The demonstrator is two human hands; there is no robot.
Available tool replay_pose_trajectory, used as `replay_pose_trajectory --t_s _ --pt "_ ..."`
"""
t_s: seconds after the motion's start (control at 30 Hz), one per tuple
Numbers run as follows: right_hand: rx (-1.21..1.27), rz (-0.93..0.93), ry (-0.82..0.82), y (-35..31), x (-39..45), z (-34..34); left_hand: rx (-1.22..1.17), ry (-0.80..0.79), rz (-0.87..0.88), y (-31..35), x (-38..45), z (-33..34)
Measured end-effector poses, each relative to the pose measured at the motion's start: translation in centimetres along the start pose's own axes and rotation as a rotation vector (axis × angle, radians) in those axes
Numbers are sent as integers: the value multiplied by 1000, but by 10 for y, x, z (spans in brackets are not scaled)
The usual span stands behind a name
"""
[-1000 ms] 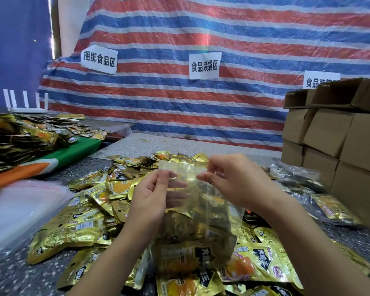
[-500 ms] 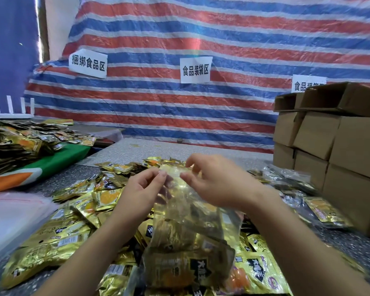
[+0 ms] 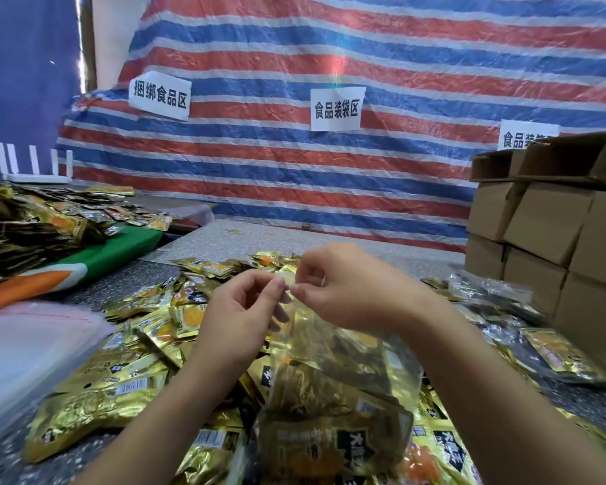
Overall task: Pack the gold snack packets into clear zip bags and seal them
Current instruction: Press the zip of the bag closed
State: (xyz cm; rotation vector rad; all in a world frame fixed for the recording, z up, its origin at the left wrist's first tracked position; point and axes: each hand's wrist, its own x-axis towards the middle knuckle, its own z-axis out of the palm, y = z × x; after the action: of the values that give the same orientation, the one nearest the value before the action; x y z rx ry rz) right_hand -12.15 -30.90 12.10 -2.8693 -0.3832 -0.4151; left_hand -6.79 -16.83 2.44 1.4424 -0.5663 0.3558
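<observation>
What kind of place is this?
Probably a small snack-packing workshop: heaps of gold snack packets cover the table, cardboard boxes are stacked at the right, and paper signs hang on a striped tarp.

Both hands meet at the top edge of a clear zip bag (image 3: 333, 390) that hangs between them, already filled with gold snack packets. The left hand (image 3: 238, 320) pinches the bag's mouth with thumb and fingertips, and the right hand (image 3: 347, 292) holds the same edge just beside it in a similar grip. Loose gold snack packets (image 3: 119, 390) cover the speckled tabletop (image 3: 224, 239) beneath. A stack of empty clear bags (image 3: 25, 348) lies at the left, cardboard boxes (image 3: 553, 239) stand at the right, and a striped tarp (image 3: 329, 169) with 3 paper signs hangs behind.
</observation>
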Motion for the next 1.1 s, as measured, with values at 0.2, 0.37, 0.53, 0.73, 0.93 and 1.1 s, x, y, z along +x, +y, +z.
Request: replay_pose_trajectory --t_s 0.2,0.37,0.53,0.73,0.93,1.1 --pt "2 28 -30 -6 6 -1 1 -7 40 3 -4 2" --pt "21 41 -26 -9 7 -1 55 15 78 3 -5 3" --pt "33 47 6 -10 5 0 105 6 117 4 -7 4" --pt "43 72 56 -11 1 4 162 21 173 3 -9 5" --pt "94 89 54 -11 1 4 89 -50 122 2 -9 6" --pt "110 118 1 -7 3 1 119 -74 157 -1 -8 6"
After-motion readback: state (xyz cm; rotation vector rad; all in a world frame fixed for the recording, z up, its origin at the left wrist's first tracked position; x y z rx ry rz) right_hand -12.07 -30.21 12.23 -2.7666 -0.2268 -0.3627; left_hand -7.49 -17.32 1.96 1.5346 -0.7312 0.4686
